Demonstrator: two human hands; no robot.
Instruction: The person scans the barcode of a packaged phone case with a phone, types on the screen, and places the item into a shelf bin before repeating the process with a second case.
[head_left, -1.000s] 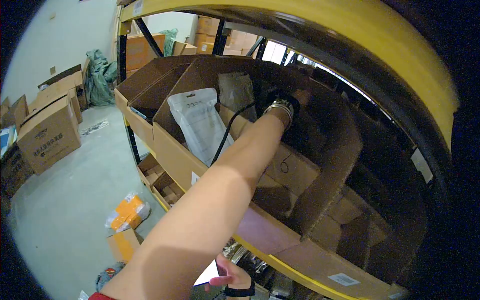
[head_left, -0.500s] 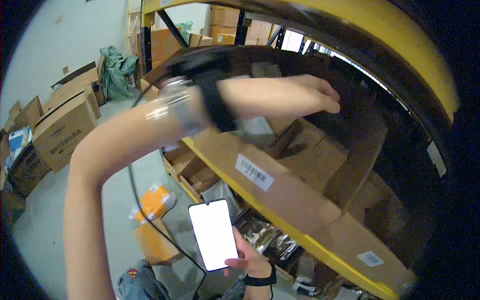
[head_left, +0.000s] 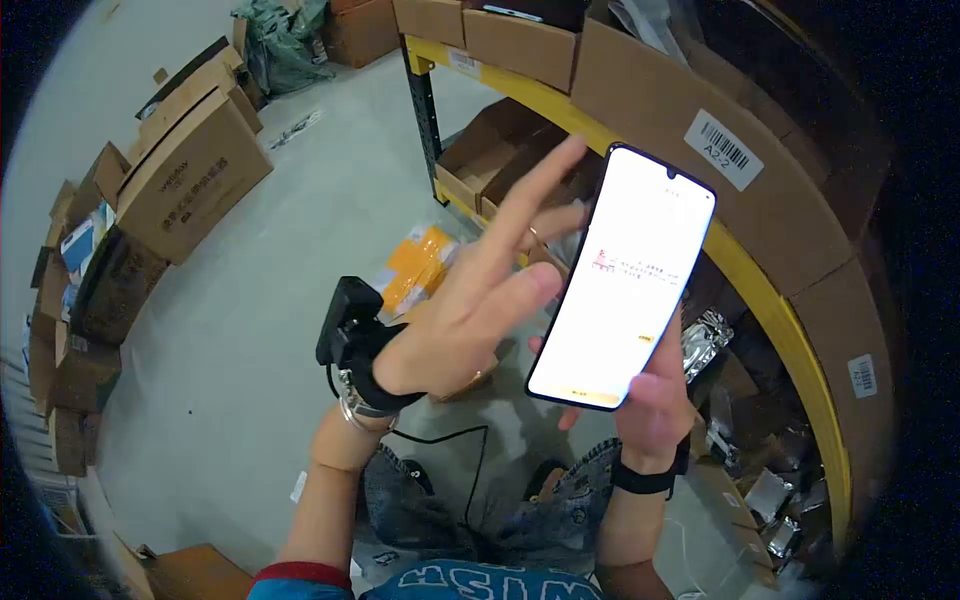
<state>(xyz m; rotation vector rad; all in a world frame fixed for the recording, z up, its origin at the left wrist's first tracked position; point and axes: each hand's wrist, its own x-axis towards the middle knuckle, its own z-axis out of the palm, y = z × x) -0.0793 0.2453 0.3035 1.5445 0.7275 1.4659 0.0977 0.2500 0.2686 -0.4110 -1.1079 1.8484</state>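
Note:
A smartphone (head_left: 630,290) rests tilted in my right hand (head_left: 657,412), its thumb lying along the lower right edge of the screen. The lit screen is mostly white, with small text and a pink picture too small to read. My left hand (head_left: 465,315) is beside the phone's left edge, fingers apart and slightly blurred, holding nothing. A ring shows on one of its fingers. On the left wrist sit a black strapped device (head_left: 350,320) and bracelets; a black band (head_left: 642,481) circles the right wrist.
A yellow-edged shelf (head_left: 770,310) with labelled cardboard bins (head_left: 722,148) curves along the right. Silver packets (head_left: 770,495) lie on the lower level. An orange taped parcel (head_left: 418,268) is on the floor, near a black cable (head_left: 440,438). Cardboard boxes (head_left: 190,180) line the left wall.
My left hand has come back from over the shelf bin to beside the phone. The phone now appears higher and larger, with content on its screen. My view has tilted downward.

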